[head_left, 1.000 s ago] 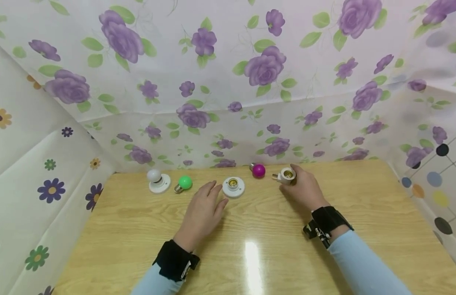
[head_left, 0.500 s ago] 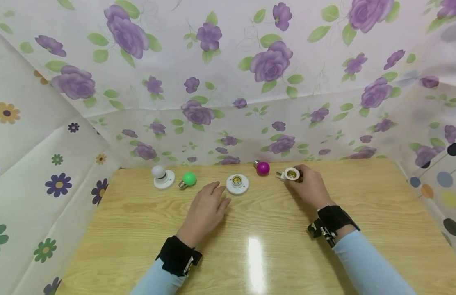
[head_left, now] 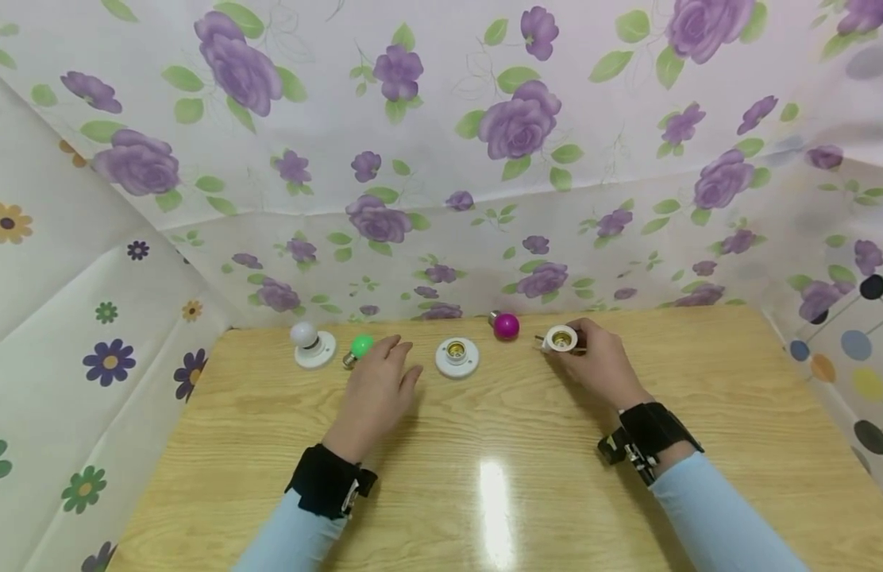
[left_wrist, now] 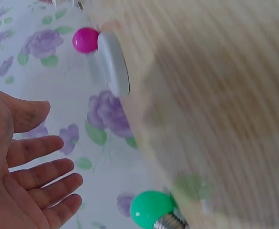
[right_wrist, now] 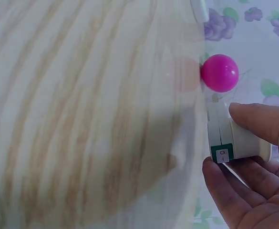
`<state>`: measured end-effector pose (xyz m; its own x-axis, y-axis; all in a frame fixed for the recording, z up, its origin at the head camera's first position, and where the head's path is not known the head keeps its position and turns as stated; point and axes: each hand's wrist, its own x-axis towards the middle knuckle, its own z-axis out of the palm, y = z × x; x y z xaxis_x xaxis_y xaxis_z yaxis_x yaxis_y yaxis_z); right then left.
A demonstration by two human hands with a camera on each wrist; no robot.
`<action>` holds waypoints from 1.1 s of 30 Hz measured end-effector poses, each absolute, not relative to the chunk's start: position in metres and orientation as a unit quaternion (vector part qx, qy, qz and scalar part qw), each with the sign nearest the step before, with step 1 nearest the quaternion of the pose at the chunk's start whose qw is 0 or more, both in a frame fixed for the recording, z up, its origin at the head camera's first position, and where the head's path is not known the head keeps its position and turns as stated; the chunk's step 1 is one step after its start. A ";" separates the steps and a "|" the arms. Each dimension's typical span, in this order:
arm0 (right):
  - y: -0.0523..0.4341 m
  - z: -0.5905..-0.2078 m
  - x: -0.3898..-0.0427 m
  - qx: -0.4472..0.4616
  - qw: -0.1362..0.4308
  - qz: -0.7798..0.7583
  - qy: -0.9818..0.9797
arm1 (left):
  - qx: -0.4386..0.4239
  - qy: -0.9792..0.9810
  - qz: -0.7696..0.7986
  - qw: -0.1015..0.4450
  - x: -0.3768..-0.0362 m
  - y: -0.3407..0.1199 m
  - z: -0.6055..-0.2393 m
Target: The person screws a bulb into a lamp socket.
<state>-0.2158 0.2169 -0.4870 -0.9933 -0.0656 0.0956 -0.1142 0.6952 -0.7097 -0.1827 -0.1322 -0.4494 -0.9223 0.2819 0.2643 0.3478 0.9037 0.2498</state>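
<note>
Two hands work at the far edge of the table (head_left: 527, 445): the right hand (head_left: 602, 367) pinches a white plug socket (head_left: 560, 339) beside the magenta bulb (head_left: 506, 326), while the left hand (head_left: 373, 393), fingers spread and apparently empty, hovers just beside the green bulb (head_left: 360, 346).

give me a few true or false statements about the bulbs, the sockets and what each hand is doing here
1. The right hand grips the plug-in socket. True.
2. The left hand holds the green bulb. False: its fingers are straight and hold nothing, close beside the bulb.
3. The white bulb sits in a round base. True.
4. The magenta bulb is screwed into the middle socket. False: it lies loose on the table, and that socket is empty.
</note>
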 end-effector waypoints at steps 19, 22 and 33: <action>0.196 -0.459 -0.193 0.087 0.032 0.460 -0.883 | -0.063 -0.979 -0.177 0.075 -0.210 -0.169 -0.461; 0.191 -0.457 -0.189 0.096 0.034 0.470 -0.877 | -0.057 -0.981 -0.172 0.067 -0.213 -0.172 -0.465; 0.173 -0.451 -0.175 0.108 -0.003 0.513 -0.851 | -0.040 -0.987 -0.151 0.035 -0.217 -0.175 -0.471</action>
<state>-0.1746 0.1734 -0.4505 -0.9765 -0.1878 0.1060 -0.1815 0.4499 -0.8745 -0.2175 -0.1746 -0.4706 -0.9943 0.0686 0.0817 0.0899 0.9511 0.2957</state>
